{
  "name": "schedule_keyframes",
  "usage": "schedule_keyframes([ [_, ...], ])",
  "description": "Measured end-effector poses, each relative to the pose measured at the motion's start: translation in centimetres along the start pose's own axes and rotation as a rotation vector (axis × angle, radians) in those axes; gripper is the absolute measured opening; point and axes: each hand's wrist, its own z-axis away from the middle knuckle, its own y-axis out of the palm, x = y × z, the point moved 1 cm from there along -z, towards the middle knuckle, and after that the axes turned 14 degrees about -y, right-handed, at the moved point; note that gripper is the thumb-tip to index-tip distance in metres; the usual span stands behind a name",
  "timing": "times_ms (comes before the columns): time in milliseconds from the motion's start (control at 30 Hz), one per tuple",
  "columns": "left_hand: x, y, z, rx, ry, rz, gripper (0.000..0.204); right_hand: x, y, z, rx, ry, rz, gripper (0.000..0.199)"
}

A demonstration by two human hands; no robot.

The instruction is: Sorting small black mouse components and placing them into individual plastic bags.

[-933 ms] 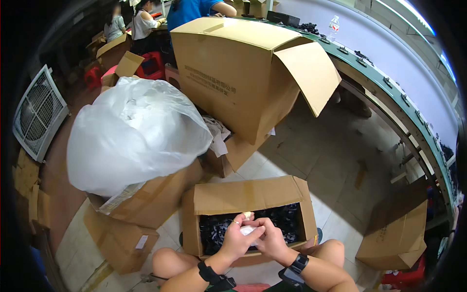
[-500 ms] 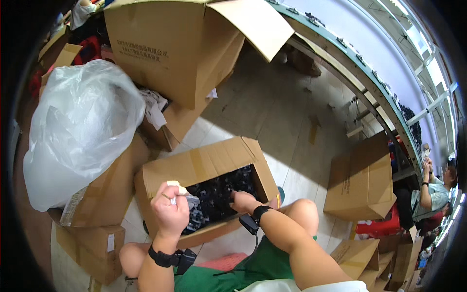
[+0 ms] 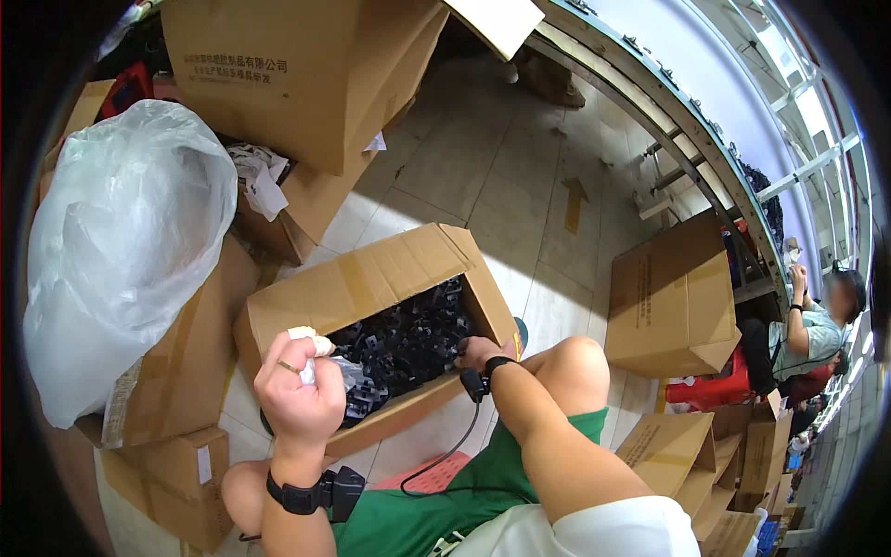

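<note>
A cardboard box (image 3: pixel 371 269) stands before my knees, holding many small black plastic parts (image 3: pixel 408 325). My left hand (image 3: pixel 302 395) is closed in a fist over the box's near left side, a ring on one finger and a pale wrap around a fingertip. Crumpled clear plastic (image 3: pixel 349 375), apparently a bag, shows in the fist and beside it, over the parts. At the box's right end, my right hand (image 3: pixel 480 353) reaches in with curled fingers against the black parts. Its fingertips are partly hidden, so what they hold cannot be made out.
A large translucent plastic bag (image 3: pixel 130 241) sits on cartons at the left. Behind the box stands a big carton (image 3: pixel 260 84); another carton (image 3: pixel 668 297) is at the right. A long workbench (image 3: pixel 650 102) curves along the right, where another person (image 3: pixel 807 325) sits.
The whole view has shifted, bringing box and hands up and left in the picture. My right hand has drawn toward the box's near right wall; my left stays closed.
</note>
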Motion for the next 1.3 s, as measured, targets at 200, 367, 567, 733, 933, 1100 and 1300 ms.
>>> schedule_keyframes([
  [200,0.1,0.8,0.5,0.113,-0.070,-0.033,0.015,3.4,3.3,-2.2,0.126,0.073,0.133,0.076],
  [367,0.6,1.9,0.8,0.153,-0.046,-0.070,0.016,4.1,4.2,-2.0,-0.132,0.066,0.046,0.065],
  [567,1.0,2.9,0.8,0.209,-0.058,-0.093,0.017,4.3,3.4,-1.7,-0.135,0.106,-0.081,0.068],
  [733,1.1,4.3,0.9,0.214,-0.022,-0.077,0.015,4.5,2.8,-2.8,-0.054,0.213,-0.239,0.105],
  [933,1.6,1.8,0.3,0.207,-0.058,-0.189,0.016,5.3,3.4,-4.3,-0.366,0.081,-0.522,0.094],
  [1100,2.0,4.1,0.9,0.208,0.009,-0.108,0.013,2.6,5.5,-5.7,-0.386,0.195,-0.411,0.100],
  [1300,1.6,3.6,1.0,0.193,0.021,-0.161,0.011,-0.1,7.8,-8.9,-0.376,-0.013,-0.384,0.068],
])
